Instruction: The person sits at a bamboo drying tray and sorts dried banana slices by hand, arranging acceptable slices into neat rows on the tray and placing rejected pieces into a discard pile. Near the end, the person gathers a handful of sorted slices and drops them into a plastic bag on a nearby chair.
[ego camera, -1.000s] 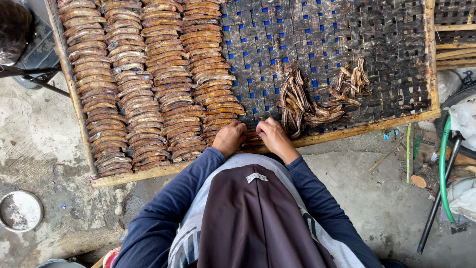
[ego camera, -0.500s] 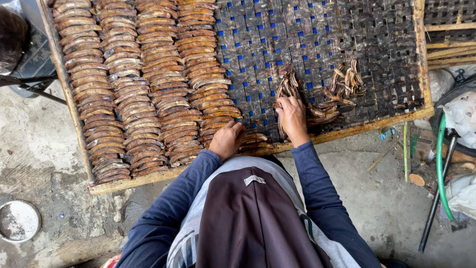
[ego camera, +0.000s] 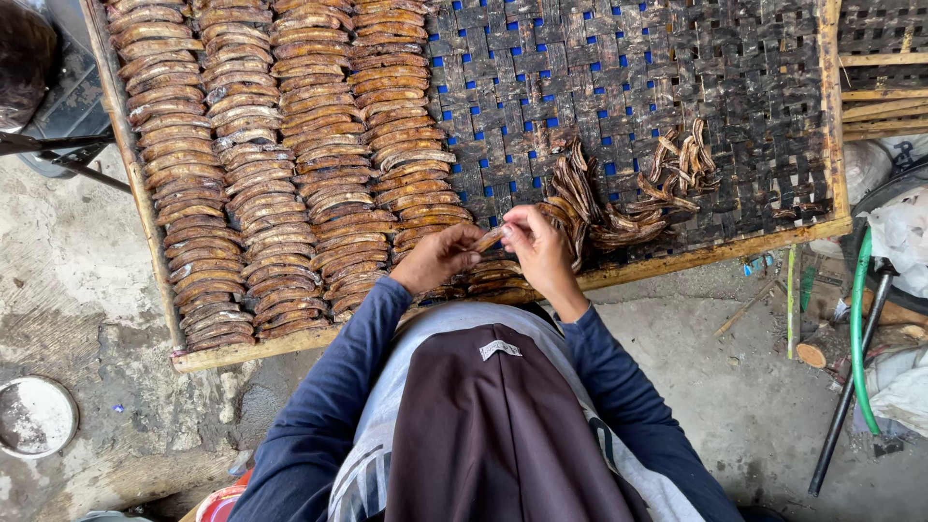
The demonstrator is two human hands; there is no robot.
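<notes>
A dark woven drying tray [ego camera: 677, 68] in a wooden frame lies before me. Several neat rows of flat brown dried strips [ego camera: 261, 164] cover its left half. A loose heap of the same strips [ego camera: 604, 208] lies on the right part, near the front edge. My left hand [ego camera: 435, 256] and my right hand [ego camera: 541, 246] meet over the tray's front edge, at the near end of the last row. Together they pinch one brown strip [ego camera: 489, 237] between their fingertips. Blue sleeves cover both arms.
The tray's wooden front rail [ego camera: 696, 256] runs just beyond my hands. On the concrete floor sit a round white dish [ego camera: 34, 416] at the left and a green hose [ego camera: 860, 329] with a dark rod at the right. Another wooden rack [ego camera: 884, 68] stands at the far right.
My right hand reached out to the loose heap, then came back to the left hand with a strip. Both hands now hold that strip together. The view shifted slightly.
</notes>
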